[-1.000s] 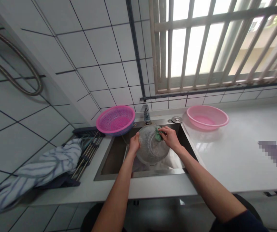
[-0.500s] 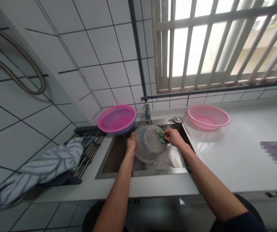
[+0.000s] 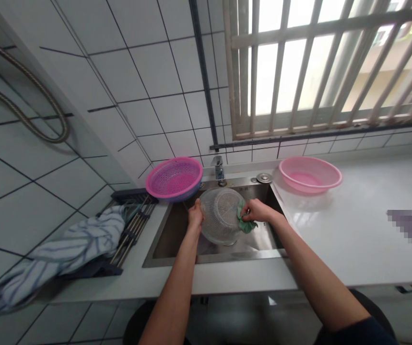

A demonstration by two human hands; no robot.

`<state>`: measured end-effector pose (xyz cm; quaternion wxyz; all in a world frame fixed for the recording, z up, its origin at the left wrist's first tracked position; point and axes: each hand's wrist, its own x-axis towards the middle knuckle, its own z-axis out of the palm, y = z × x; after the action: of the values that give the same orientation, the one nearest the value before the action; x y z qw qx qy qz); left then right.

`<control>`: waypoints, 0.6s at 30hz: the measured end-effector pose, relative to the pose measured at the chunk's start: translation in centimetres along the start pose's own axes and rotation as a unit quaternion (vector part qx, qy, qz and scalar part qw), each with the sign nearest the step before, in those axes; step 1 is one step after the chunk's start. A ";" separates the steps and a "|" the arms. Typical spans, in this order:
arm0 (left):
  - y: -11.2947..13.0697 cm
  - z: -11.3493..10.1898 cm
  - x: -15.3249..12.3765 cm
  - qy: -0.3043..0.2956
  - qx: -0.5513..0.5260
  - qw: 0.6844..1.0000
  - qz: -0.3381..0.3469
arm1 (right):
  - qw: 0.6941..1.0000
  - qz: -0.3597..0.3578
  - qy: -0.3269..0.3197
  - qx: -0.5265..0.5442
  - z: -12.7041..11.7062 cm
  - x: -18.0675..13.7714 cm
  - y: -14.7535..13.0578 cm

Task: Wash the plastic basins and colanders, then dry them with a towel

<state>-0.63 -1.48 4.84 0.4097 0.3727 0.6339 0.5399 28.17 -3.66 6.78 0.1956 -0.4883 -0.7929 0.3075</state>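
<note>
Over the steel sink [image 3: 166, 247], my left hand [image 3: 195, 215] grips the left rim of a clear mesh colander [image 3: 220, 215], its rounded underside facing me. My right hand [image 3: 258, 211] is closed on a crumpled green cloth [image 3: 247, 225], which lies against the colander's right edge. Part of the cloth is hidden under my fingers. Behind the colander stands a chrome faucet [image 3: 219, 170].
Left of the faucet sits a pink colander [image 3: 175, 177] in a bluish basin. A pink basin [image 3: 310, 175] and a round drain cover [image 3: 264, 178] are on the right. A striped towel [image 3: 79, 237] lies on a rack [image 3: 137, 223] at left.
My right hand has slid the green cloth a little down along the colander's right side, and more of the cloth now shows. My left hand keeps its hold.
</note>
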 end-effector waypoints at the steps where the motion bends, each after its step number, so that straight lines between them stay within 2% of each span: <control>1: 0.0 0.0 0.1 -0.001 0.001 1.000 0.001 | 1.000 -0.009 -0.019 0.004 0.0 0.0 0.0; 2: -0.1 0.0 0.1 -0.002 0.000 1.000 0.001 | 1.000 -0.004 -0.015 0.001 0.1 0.0 -0.1; 6: -0.3 0.0 0.3 0.001 -0.010 1.000 -0.006 | 0.993 0.064 0.095 -0.023 0.0 0.1 0.0; 7: -0.3 0.0 0.3 0.001 -0.013 1.000 -0.007 | 0.994 0.059 0.094 -0.019 0.0 0.1 0.0; 10: -0.3 0.0 0.3 -0.001 -0.017 1.000 -0.004 | 1.000 -0.001 0.019 0.013 0.2 0.1 -0.1; 12: -0.2 0.0 0.2 0.000 -0.015 1.000 -0.004 | 1.000 -0.016 -0.001 0.025 0.2 0.1 0.0; 14: -0.1 0.0 0.1 -0.002 -0.010 1.000 -0.009 | 0.999 0.010 0.037 0.014 0.1 0.1 0.1; 18: 0.2 0.3 0.0 -0.021 0.006 1.000 -0.011 | 0.981 0.073 0.180 -0.011 0.1 0.4 0.4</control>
<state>-0.36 -1.36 5.03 0.4266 0.3790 0.6324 0.5239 28.19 -3.15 6.43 0.3068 -0.5944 -0.7104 0.2189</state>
